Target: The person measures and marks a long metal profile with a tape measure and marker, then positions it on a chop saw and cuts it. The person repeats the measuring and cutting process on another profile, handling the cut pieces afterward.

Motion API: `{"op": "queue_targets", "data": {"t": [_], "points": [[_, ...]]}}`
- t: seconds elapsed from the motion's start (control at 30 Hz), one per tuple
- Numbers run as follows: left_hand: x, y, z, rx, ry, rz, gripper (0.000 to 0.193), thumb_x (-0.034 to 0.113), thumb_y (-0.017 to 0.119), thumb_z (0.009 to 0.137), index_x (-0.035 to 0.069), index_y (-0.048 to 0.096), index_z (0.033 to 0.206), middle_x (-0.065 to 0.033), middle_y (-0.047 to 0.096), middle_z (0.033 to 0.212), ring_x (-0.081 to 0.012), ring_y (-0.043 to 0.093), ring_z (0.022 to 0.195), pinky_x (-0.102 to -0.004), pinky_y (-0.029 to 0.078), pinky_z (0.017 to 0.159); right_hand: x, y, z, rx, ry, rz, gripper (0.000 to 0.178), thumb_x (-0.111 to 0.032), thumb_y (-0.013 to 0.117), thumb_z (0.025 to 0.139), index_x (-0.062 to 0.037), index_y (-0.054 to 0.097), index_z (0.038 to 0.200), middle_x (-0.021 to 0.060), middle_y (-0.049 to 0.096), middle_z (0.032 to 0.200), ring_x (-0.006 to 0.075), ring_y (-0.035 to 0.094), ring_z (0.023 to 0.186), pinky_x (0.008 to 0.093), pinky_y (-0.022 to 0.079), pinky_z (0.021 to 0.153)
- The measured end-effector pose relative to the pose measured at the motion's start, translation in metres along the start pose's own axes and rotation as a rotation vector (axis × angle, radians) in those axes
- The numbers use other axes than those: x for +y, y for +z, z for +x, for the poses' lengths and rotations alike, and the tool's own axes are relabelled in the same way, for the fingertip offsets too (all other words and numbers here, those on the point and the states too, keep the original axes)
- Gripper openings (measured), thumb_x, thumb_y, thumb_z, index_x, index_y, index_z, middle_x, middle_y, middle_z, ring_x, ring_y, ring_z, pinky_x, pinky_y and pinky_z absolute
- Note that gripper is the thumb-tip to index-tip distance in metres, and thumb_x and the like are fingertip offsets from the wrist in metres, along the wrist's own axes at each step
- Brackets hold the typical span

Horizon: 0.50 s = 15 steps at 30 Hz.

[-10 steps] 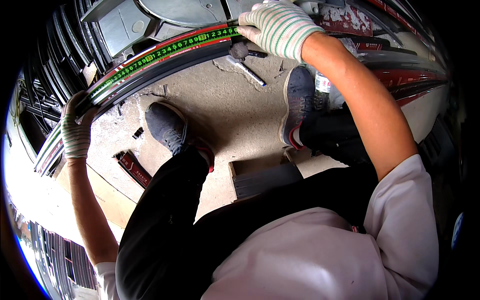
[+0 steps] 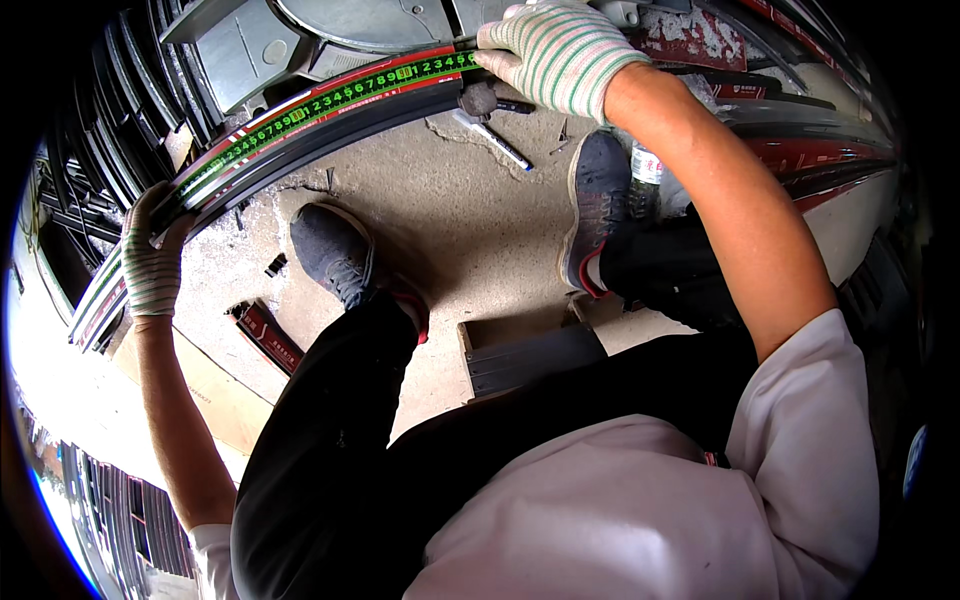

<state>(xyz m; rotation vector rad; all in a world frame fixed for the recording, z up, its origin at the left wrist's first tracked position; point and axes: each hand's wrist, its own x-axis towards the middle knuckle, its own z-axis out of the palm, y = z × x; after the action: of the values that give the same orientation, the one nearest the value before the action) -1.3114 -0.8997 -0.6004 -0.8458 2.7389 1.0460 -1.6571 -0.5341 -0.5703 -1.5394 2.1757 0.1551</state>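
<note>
A green tape measure blade (image 2: 350,95) with black markings lies stretched along a long dark strip (image 2: 330,135) with red film on it. My left hand (image 2: 152,262), in a striped knit glove, is closed round the strip and blade at the left. At the upper middle, my right hand (image 2: 560,58), gloved alike, is closed over the blade, fingers pressed together; the tape beyond it is hidden. Just below that hand lies what looks like a hammer, with a dark grey head (image 2: 478,100). A white marker pen (image 2: 492,140) rests on the floor nearby.
Bundles of dark strips (image 2: 120,95) lie at the far left, with a grey machine base (image 2: 250,55) beyond the tape. A plastic bottle (image 2: 646,165) stands beside my right shoe (image 2: 600,190). A black open box (image 2: 530,362) and a red torn carton piece (image 2: 268,338) lie near my legs.
</note>
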Motion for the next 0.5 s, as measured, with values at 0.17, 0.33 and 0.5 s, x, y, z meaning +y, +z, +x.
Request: {"op": "queue_targets", "data": {"t": [0.17,0.33,0.5], "points": [[0.0021,-0.0005,-0.0012,0.008,0.001,0.012,0.046,0.005,0.078,0.086,0.008,0.066,0.130,-0.0104,0.069,0.123,-0.0225,0.067,0.113,-0.0359,0.053,0.103,-0.0015,-0.0019,0.0019,-0.021,0.004,0.002,0.035,-0.036,0.055,0.101,-0.0073,0.073,0.092,0.0171,0.073,0.088,0.0360,0.070,0.087,0.0504,0.053,0.081],[0.0018,-0.0002,-0.0012,0.011,-0.005,-0.007,0.046,0.005,0.079,0.086,0.008,0.066,0.130,-0.0108,0.069,0.124,-0.0223,0.067,0.114,-0.0358,0.053,0.103,-0.0003,-0.0002,0.0006,0.000,-0.002,0.007,0.035,-0.036,0.055,0.101,-0.0071,0.073,0.092,0.0169,0.072,0.087,0.0360,0.070,0.086,0.0504,0.053,0.080],[0.0009,0.0001,-0.0016,0.013,-0.001,-0.013,0.047,0.005,0.079,0.086,0.007,0.066,0.130,-0.0111,0.068,0.124,-0.0222,0.067,0.113,-0.0358,0.054,0.102,-0.0001,0.0003,0.0011,-0.002,-0.002,0.007,0.035,-0.036,0.055,0.101,-0.0071,0.073,0.092,0.0168,0.073,0.087,0.0357,0.070,0.087,0.0504,0.053,0.080]]}}
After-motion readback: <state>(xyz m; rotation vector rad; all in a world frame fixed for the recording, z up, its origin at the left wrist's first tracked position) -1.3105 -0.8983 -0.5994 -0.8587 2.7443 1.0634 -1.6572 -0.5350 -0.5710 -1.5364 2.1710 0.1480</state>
